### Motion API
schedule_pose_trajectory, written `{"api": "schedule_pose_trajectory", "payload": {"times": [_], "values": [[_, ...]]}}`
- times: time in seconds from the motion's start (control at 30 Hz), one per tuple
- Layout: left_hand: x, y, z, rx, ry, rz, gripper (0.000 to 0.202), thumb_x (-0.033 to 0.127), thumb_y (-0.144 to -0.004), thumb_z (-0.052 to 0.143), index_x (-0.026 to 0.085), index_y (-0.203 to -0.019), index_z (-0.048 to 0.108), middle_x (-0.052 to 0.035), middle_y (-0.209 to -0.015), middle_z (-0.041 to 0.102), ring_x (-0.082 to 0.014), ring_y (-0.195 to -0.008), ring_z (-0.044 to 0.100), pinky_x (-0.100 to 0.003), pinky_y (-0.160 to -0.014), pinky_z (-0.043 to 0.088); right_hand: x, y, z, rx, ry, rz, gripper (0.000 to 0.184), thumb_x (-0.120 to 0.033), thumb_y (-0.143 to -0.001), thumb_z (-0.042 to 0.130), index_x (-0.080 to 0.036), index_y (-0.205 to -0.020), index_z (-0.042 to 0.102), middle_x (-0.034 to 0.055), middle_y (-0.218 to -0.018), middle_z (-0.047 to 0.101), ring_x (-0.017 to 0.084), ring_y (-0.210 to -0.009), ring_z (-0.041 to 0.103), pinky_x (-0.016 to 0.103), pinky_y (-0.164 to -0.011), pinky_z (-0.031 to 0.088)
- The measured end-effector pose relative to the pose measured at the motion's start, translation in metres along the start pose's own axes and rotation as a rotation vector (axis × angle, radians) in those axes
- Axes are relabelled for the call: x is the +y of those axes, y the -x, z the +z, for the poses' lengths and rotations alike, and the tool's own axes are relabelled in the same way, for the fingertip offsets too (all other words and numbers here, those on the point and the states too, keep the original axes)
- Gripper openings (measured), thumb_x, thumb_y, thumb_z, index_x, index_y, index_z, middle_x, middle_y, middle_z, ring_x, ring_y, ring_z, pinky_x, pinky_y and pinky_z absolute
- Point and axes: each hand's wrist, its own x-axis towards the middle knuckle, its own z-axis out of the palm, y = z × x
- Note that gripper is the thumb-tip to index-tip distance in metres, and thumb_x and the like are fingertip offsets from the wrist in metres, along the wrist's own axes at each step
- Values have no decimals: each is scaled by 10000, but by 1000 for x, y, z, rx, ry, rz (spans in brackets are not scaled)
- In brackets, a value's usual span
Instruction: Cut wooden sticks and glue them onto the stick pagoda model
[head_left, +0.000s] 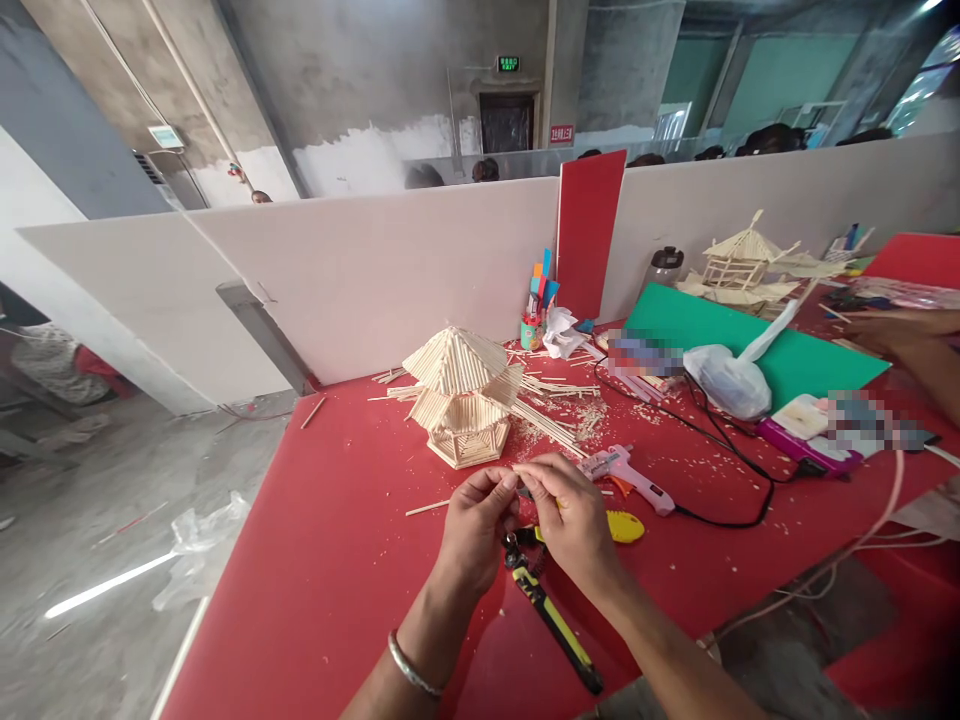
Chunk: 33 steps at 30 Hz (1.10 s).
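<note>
My left hand (480, 520) and my right hand (570, 510) meet fingertip to fingertip above the red table (337, 560). Both are closed in a pinch; whatever sits between the fingers is too small to make out. Just beyond them stands a pavilion model (456, 365) built of pale wooden sticks, with a tiered roof and a railed hexagonal base. Under my hands lies a hand cutter (553, 625) with black-and-yellow handles, partly hidden. A pink glue gun (630, 475) rests right of my right hand. One loose stick (427, 508) lies left of my fingers.
Stick offcuts (555, 425) and crumbs litter the table by the model. Black cable (739, 522) loops at the right. Farther off are a green board (675, 320), a plastic bag (731, 380), a marker cup (531, 330), another stick model (742, 260) and someone's arm (922, 350). A white partition (412, 270) borders the back.
</note>
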Motion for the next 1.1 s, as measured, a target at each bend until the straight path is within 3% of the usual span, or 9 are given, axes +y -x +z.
{"api": "schedule_pose_trajectory", "payload": {"times": [0.4,0.6,0.83,1.1], "values": [[2,2,3,-10,-12,13,285,341,-636,845,142,-685,647,24,-564,529,-62,-506,426,-189,-499,330,-2,0,-8,-69,-58,42,266,-262,-972,432,-229,-1058,681,61,-946,683,162,-880,648,283,-781,538],[-1,2,1,5,-118,84,293,384,-662,827,148,-697,656,45,-519,489,-51,-462,380,-190,-471,302,0,-1,-10,-54,21,-3,241,-269,-961,450,-225,-971,686,59,-877,685,169,-836,648,287,-759,537],[0,2,1,-14,-133,99,304,406,-672,816,151,-699,652,45,-523,501,-52,-451,378,-199,-464,301,2,-3,-16,-150,-63,19,241,-261,-972,451,-239,-1028,685,51,-930,685,158,-888,638,284,-790,530],[1,2,2,69,-217,180,314,437,-676,807,164,-726,658,51,-511,490,-68,-455,396,-206,-465,313,3,1,-15,-57,19,-47,224,-231,-949,499,-226,-1077,682,58,-926,704,160,-868,651,288,-779,536]]}}
